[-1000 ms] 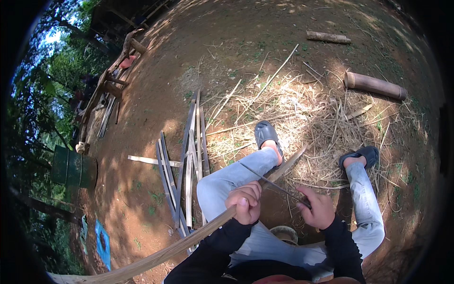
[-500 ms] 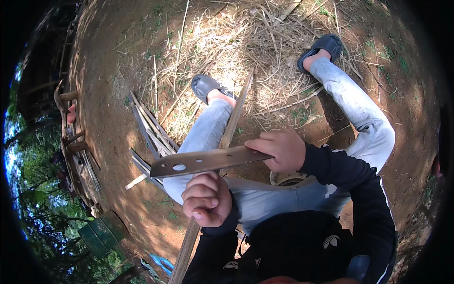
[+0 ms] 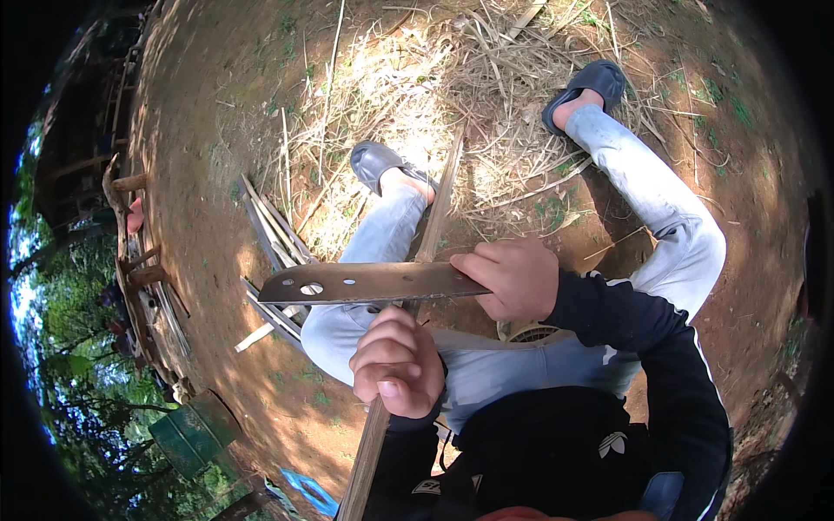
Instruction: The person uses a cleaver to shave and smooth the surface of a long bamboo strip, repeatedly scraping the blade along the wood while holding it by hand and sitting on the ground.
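Note:
My left hand (image 3: 398, 363) is closed round a long narrow wooden strip (image 3: 441, 201), which runs from beside my left foot down past my left forearm. My right hand (image 3: 512, 276) grips the right end of a broad knife (image 3: 369, 284) with several round holes in its dark metal blade. The handle is hidden inside my fist. The blade lies crosswise over the strip, just beyond my left hand, its holed end pointing left. Whether the edge bites into the wood cannot be made out.
Thin shavings (image 3: 512, 130) cover the ground around my slippers. Split wooden strips (image 3: 269, 226) lie left of my left leg. Farther left are a rough wooden bench (image 3: 135, 252) and a green panel (image 3: 193, 432). A blue object (image 3: 308, 491) lies at the lower left.
My left hand has shifted slightly right with the lower part of the strip. The knife's holed end has swung up and a little left, so the blade lies more level.

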### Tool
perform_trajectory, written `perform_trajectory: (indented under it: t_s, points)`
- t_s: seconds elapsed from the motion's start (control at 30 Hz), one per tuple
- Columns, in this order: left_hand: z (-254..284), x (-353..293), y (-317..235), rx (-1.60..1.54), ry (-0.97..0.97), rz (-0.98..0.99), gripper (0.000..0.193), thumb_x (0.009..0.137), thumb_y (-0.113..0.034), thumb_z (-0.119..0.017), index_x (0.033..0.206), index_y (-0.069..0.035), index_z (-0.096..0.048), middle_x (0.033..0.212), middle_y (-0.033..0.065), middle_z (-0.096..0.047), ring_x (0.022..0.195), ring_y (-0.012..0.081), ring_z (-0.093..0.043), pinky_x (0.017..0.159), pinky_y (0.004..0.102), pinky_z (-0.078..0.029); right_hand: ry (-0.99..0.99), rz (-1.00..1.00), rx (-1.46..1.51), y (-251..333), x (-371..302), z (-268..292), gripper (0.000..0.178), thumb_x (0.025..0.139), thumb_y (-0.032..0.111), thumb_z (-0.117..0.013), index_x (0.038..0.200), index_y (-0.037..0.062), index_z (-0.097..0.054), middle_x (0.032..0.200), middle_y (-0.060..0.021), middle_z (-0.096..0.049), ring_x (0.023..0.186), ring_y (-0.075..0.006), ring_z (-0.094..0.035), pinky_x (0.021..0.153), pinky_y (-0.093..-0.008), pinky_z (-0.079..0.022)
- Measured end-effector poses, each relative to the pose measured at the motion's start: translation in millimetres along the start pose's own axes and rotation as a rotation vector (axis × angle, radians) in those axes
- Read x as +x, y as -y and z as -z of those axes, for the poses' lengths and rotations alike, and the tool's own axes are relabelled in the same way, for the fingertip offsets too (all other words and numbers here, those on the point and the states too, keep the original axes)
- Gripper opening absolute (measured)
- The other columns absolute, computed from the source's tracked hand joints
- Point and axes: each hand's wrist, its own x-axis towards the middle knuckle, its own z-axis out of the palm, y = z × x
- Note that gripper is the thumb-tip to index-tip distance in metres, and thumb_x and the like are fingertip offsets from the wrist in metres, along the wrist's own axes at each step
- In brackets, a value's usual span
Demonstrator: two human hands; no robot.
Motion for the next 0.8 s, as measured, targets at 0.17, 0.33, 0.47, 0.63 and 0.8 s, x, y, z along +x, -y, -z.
perform_trajectory:
  t_s: [0.17, 0.33, 0.47, 0.63, 0.8]
  points:
    - [-4.7, -16.9, -3.0, 0.108, -0.393, -0.039, 0.027, 0.093, -0.019, -0.044, 0.07, -0.006, -0.041, 0.052, 0.0021, -0.034, 0.042, 0.0122, -0.03, 0.045, 0.0296, -0.03, -0.13, 0.041, 0.063, 18.3, -5.2, -11.5, 0.044, 0.06, 0.016, -0.066, 0.103, 0.0067, -0.061, 0.074, -0.0059, -0.055, 0.064, -0.0254, -0.06, 0.054, -0.0366, -0.049]
    - [-3.4, -14.7, -5.3, -0.041, -0.317, 0.055, 0.03, 0.096, -0.02, -0.04, 0.069, -0.006, -0.039, 0.051, 0.0021, -0.033, 0.041, 0.0125, -0.029, 0.045, 0.032, -0.031, -0.062, -0.018, 0.019, 23.0, -4.3, -7.6, 0.04, 0.061, 0.014, -0.066, 0.1, 0.0067, -0.062, 0.073, -0.005, -0.054, 0.061, -0.0249, -0.059, 0.052, -0.0361, -0.048]
    - [-10.4, -16.7, -7.5, 0.079, -0.375, 0.047, 0.032, 0.099, -0.025, -0.036, 0.073, -0.006, -0.039, 0.053, 0.003, -0.035, 0.042, 0.0135, -0.031, 0.051, 0.0325, -0.035, -0.101, 0.002, -0.023, 18.4, -5.6, -14.9, 0.039, 0.062, 0.014, -0.066, 0.1, 0.0063, -0.062, 0.074, -0.0058, -0.055, 0.061, -0.0254, -0.059, 0.052, -0.036, -0.048]
    - [-9.7, -7.7, -5.7, 0.141, -0.302, 0.083, 0.037, 0.103, -0.037, -0.026, 0.078, -0.012, -0.037, 0.058, -0.0011, -0.031, 0.045, 0.0101, -0.03, 0.054, 0.0282, -0.035, -0.146, -0.047, 0.011, 17.2, -3.9, -20.1, 0.039, 0.062, 0.014, -0.065, 0.1, 0.0046, -0.062, 0.073, -0.0074, -0.054, 0.06, -0.0261, -0.058, 0.052, -0.036, -0.048]
    - [-11.7, -11.6, -1.6, 0.206, -0.536, 0.025, 0.027, 0.103, -0.034, -0.029, 0.089, -0.011, -0.035, 0.059, 0.0023, -0.034, 0.044, 0.0135, -0.033, 0.054, 0.0324, -0.038, -0.111, 0.022, 0.028, 7.9, -7.4, -22.2, 0.038, 0.062, 0.013, -0.065, 0.098, 0.0034, -0.061, 0.073, -0.0078, -0.054, 0.061, -0.0273, -0.058, 0.054, -0.0361, -0.048]
